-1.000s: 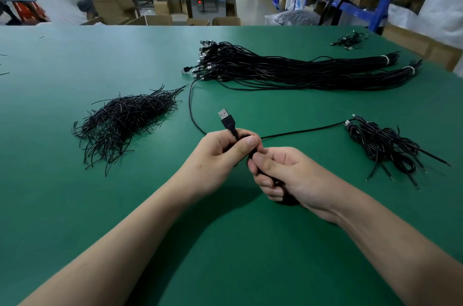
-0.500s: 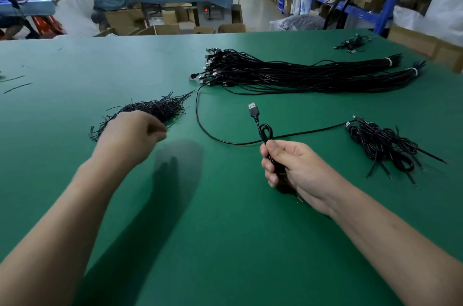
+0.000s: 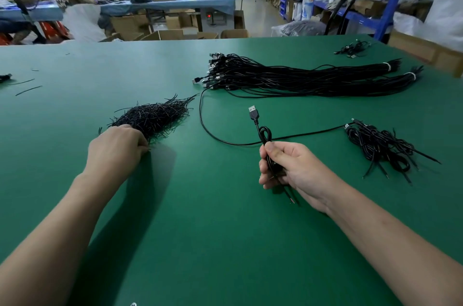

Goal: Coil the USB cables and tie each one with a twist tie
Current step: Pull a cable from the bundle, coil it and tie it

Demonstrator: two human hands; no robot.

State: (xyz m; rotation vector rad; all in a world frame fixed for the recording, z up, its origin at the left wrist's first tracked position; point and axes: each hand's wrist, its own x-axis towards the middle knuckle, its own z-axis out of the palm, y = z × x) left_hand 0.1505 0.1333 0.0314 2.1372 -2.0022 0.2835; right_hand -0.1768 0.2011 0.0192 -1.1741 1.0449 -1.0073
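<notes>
My right hand point(image 3: 288, 167) grips a coiled black USB cable point(image 3: 265, 135) upright above the green table point(image 3: 225, 230); its USB plug point(image 3: 253, 113) sticks up and bare wire ends poke out below the fist. My left hand point(image 3: 117, 147) reaches into the near edge of a heap of black twist ties point(image 3: 155, 116), fingers curled down into the ties; whether it holds one is hidden. A loose cable point(image 3: 208, 127) runs on the table from the big bundle past my right hand to the right.
A long bundle of uncoiled black USB cables point(image 3: 313, 77) lies across the far middle of the table. Several coiled, tied cables point(image 3: 380, 147) are piled at the right. A few stray ties point(image 3: 27, 90) lie far left. Shelves, boxes and people stand beyond the table.
My left hand let go of the coil and moved left to the twist tie heap, then settled into its near edge. My right hand kept the coil and stayed in place.
</notes>
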